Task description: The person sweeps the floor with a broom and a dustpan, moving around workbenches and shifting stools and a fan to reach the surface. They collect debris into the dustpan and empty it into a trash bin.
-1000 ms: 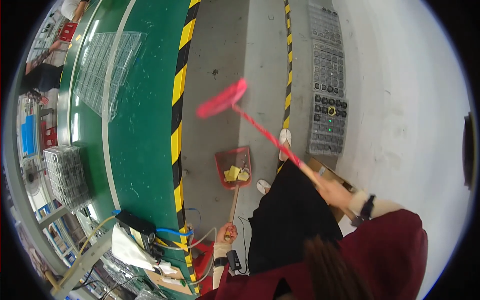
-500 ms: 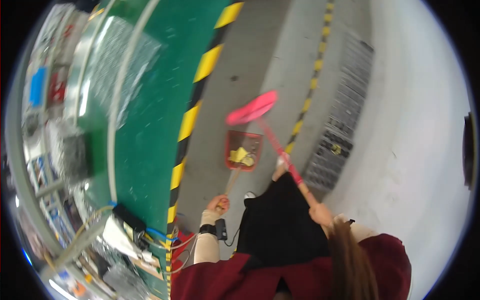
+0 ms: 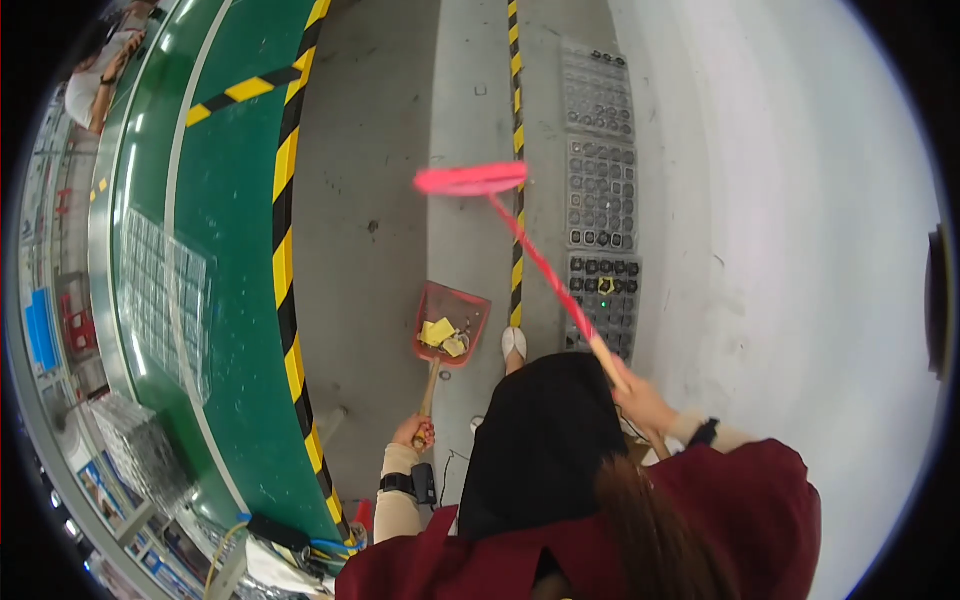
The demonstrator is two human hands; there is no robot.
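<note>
My left hand (image 3: 414, 432) is closed around the wooden handle of a red dustpan (image 3: 484, 313), low over the grey floor. Yellow paper scraps (image 3: 438, 332) and small dark bits lie in the pan. In my right hand (image 3: 643, 402) is the wooden grip of a broom with a red shaft (image 3: 550, 275). Its pink-red broom head (image 3: 472, 179) is beyond the dustpan, apart from it and slightly blurred. Whether the head touches the floor, I cannot tell.
Black-and-yellow tape (image 3: 285, 250) edges the green walkway on the left; a thinner striped line (image 3: 516, 255) runs beside my shoe (image 3: 514, 343). Clear trays of dark parts (image 3: 602, 195) line the right. A wrapped stack (image 3: 140, 450) stands left. Another person (image 3: 95, 90) is far left.
The view has turned, so the floor lines stand straighter and more trays show. The broom head has moved farther from the dustpan. Both hands keep their hold.
</note>
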